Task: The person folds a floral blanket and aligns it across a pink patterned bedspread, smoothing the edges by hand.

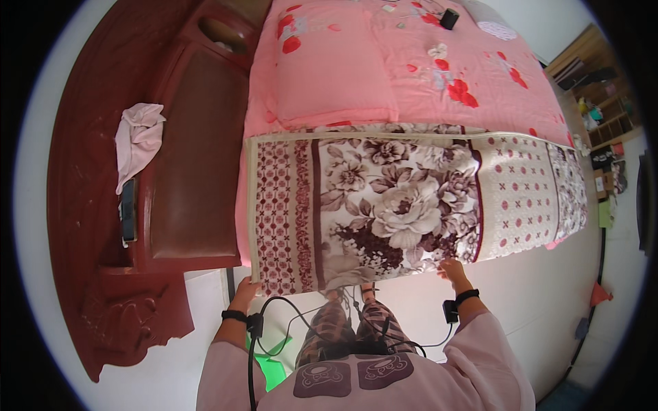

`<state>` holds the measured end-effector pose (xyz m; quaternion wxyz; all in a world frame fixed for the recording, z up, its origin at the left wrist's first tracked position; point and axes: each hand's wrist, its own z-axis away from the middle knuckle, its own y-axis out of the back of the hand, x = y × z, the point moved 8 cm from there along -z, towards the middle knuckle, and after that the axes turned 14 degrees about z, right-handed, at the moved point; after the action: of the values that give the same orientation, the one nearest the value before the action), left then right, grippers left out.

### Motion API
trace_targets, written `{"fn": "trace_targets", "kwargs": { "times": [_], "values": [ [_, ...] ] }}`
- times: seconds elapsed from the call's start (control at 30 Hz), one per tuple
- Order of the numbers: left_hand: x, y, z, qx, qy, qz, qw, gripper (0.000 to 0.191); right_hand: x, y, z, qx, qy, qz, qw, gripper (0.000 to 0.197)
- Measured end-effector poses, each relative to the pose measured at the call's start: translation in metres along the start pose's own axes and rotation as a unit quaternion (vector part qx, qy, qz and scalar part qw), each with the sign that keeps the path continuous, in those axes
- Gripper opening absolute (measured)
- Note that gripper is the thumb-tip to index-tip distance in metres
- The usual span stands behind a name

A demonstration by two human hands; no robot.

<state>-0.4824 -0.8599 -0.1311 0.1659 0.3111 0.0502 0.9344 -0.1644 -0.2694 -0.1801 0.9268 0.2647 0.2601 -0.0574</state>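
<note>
A flowered blanket [406, 205] in cream, white and maroon lies across the near side of a bed, folded into a long band with a pale bound edge. My left hand [248, 288] grips its near corner, close to the headboard. Farther along the same near edge, my right hand [452, 271] pinches the cloth between thumb and fingers. Both hands wear black wrist straps with small boxes and cables. Beneath the blanket spreads a pink bedsheet [329, 77] printed with red flowers.
At left stands a carved red wooden headboard [200, 154] bearing a pink cloth [139, 136] and a dark flat object [128, 210]. A small black box [449, 19] sits on the bed's far part. Wooden shelves [611, 126] line the right. A green object [271, 367] lies on the floor.
</note>
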Motion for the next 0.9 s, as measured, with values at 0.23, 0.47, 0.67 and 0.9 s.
{"fn": "trace_targets", "kwargs": {
  "times": [0.23, 0.47, 0.67, 0.9],
  "values": [
    [0.122, 0.014, -0.03, -0.016, -0.209, -0.068, 0.975, 0.027, 0.056, 0.007, 0.008, 0.051, -0.084, -0.101, 0.99, 0.017],
    [0.279, -0.098, -0.043, -0.179, -0.357, -0.109, 0.91, 0.018, -0.079, 0.119, -0.025, 0.137, 0.121, -0.17, 0.968, 0.018],
    [0.337, -0.192, -0.029, -0.087, -0.4, -0.299, 0.862, 0.019, -0.26, 0.181, -0.061, 0.263, 0.316, 0.072, 0.909, 0.022],
    [0.337, -0.254, -0.056, -0.064, -0.469, -0.327, 0.818, 0.027, -0.344, 0.14, -0.125, 0.286, 0.33, 0.18, 0.881, 0.026]
  ]
}}
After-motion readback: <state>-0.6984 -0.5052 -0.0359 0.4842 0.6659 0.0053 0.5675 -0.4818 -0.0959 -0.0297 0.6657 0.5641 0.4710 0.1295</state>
